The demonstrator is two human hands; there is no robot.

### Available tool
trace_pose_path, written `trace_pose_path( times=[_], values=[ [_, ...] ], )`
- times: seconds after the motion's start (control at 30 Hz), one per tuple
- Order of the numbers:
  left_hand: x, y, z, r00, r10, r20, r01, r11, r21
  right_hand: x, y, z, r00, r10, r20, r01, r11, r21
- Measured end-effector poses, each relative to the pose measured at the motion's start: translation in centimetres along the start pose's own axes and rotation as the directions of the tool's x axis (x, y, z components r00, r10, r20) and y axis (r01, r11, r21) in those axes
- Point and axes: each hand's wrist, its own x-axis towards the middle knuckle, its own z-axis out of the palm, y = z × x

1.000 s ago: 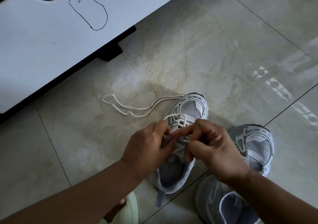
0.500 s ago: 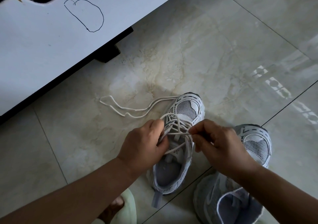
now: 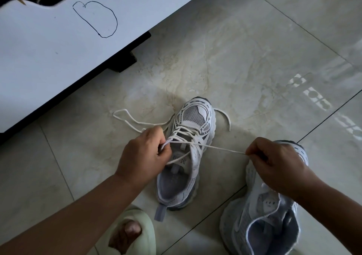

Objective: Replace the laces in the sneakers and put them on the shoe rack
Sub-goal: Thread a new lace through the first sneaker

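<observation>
A white and grey sneaker (image 3: 193,117) stands on the tiled floor, toe pointing away from me, with a white lace (image 3: 221,148) threaded through its upper eyelets. My left hand (image 3: 143,156) grips the lace at the shoe's left side. My right hand (image 3: 274,162) pinches the other strand and holds it taut out to the right. Loose lace ends trail on the floor to the left and right of the toe. The second sneaker (image 3: 268,211) lies at the lower right, partly under my right hand; no lace shows on it.
A white cabinet panel (image 3: 49,54) with a black pen scribble stands on dark feet at the upper left. My foot in a pale green slipper (image 3: 135,231) is at the bottom. Glossy marble floor tiles (image 3: 254,58) stretch ahead and right.
My hands have drawn apart: the right hand pulled its strand out to the right until taut, while the left stayed at the shoe's side. A lace end now lies right of the toe.
</observation>
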Motion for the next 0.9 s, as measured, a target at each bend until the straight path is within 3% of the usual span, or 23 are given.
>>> trace_pose_path(
  times=[0.1, 0.2, 0.3, 0.4, 0.53, 0.73, 0.9],
  values=[
    [-0.2, 0.2, -0.2, 1.000, -0.006, 0.012, 0.005, 0.999, 0.053, 0.0, -0.1, 0.2, 0.999, -0.016, -0.035, 0.018, 0.998, 0.058],
    [-0.2, 0.8, -0.5, 0.999, -0.017, 0.030, 0.017, 1.000, -0.026, 0.4, -1.4, 0.3, 0.999, 0.028, -0.019, -0.021, 0.956, 0.291],
    [-0.2, 1.5, -0.6, 0.989, 0.145, 0.033, -0.141, 0.984, -0.113, 1.0, -2.7, 1.0, 1.000, -0.003, -0.022, 0.012, 0.907, 0.422],
    [-0.7, 2.1, -0.2, 0.974, 0.228, 0.017, -0.226, 0.971, -0.083, 1.5, -3.8, 2.0, 0.992, -0.107, -0.064, 0.123, 0.908, 0.401],
    [-1.3, 2.8, 0.3, 0.986, 0.164, 0.033, -0.162, 0.985, -0.050, 1.6, -4.5, 2.9, 0.996, -0.072, -0.046, 0.084, 0.919, 0.386],
    [-1.1, 3.3, 0.4, 0.994, 0.062, 0.087, -0.048, 0.988, -0.149, 1.5, -5.3, 3.7, 0.997, -0.067, -0.047, 0.076, 0.966, 0.246],
    [-0.7, 4.0, 0.4, 0.992, 0.005, 0.127, 0.024, 0.974, -0.226, 1.5, -5.7, 4.1, 0.996, -0.045, -0.071, 0.061, 0.965, 0.253]
  ],
)
